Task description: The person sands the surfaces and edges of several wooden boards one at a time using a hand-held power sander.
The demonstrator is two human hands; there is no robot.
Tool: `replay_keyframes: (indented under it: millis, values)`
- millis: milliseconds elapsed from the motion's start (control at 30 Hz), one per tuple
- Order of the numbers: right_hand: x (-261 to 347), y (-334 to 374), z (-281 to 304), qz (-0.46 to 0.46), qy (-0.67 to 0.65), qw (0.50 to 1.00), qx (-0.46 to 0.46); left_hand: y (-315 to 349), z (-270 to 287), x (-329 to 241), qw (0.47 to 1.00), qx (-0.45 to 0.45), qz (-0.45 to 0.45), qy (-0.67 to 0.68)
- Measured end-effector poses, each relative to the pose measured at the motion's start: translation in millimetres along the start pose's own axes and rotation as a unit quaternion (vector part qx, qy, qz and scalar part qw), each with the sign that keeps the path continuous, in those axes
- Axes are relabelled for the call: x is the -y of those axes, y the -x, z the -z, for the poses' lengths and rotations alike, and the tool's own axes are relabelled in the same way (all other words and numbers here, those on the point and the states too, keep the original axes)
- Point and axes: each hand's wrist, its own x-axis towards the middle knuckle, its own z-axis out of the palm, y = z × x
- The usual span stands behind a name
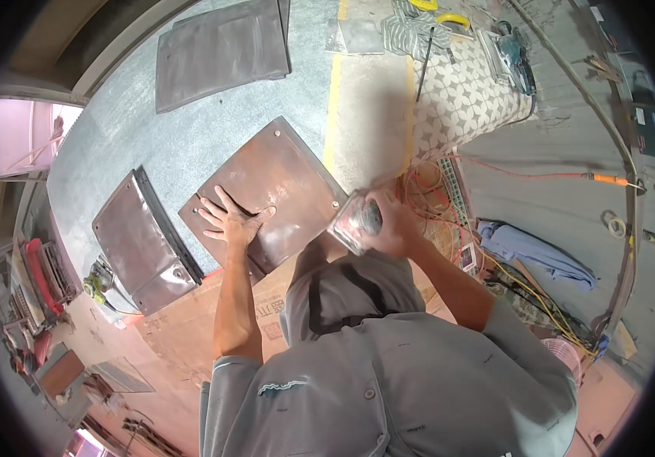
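Observation:
A brown metal panel [294, 179] with a hole near some of its corners lies turned at an angle on the blue-grey tabletop [140, 141]. Flat on its left part rests my left hand [231, 223], fingers spread, holding nothing. My right hand [397, 226] is wrapped round a power sander [360, 221] with a square pad, at the panel's right-hand corner and over the table's near side. Both this hand and the tool are smeared by motion, so I cannot tell whether the pad touches the panel.
Stacked brown panels [144, 240] lie at the left and more panels [221, 52] at the back. A green-bodied sander [515, 57] sits back right beside patterned cloth [457, 103]. Red cords [426, 194] run along the right side, near blue folded cloth [533, 251].

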Motion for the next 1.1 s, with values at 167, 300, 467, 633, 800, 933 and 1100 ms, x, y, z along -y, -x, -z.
replay_keyframes:
  millis: [167, 300, 467, 633, 800, 933, 1100]
  values:
    - [10.8, -13.0, 16.2, -0.095, -0.034, 0.991, 0.093, 1.0, 1.1, 1.5, 1.000, -0.003, 0.001, -0.008]
    - [43.7, -9.4, 14.3, -0.101, 0.048, 0.991, 0.073, 9.8, 4.2, 9.7, 0.998, -0.036, -0.045, 0.024]
    - [74.1, -63.7, -44.4, 0.041, 0.126, 0.991, 0.018, 51.6, -5.1, 54.5, 0.986, -0.143, 0.078, 0.042]
    - [85.0, -182.2, -79.2, 0.097, 0.132, 0.985, -0.047, 53.3, -19.8, 81.6, 0.979, -0.181, -0.007, 0.098]
    - [85.5, -265.4, -92.3, 0.094, 0.135, 0.984, -0.068, 48.4, -14.4, 87.8, 0.976, -0.198, -0.026, 0.087]
    - [77.3, -209.7, -92.0, 0.136, 0.103, 0.984, -0.056, 42.9, -9.8, 91.4, 0.969, -0.210, -0.022, 0.126]
    - [95.6, -47.6, -66.3, 0.200, 0.109, 0.974, -0.017, 12.5, -9.9, 83.4, 0.964, -0.239, -0.013, 0.113]
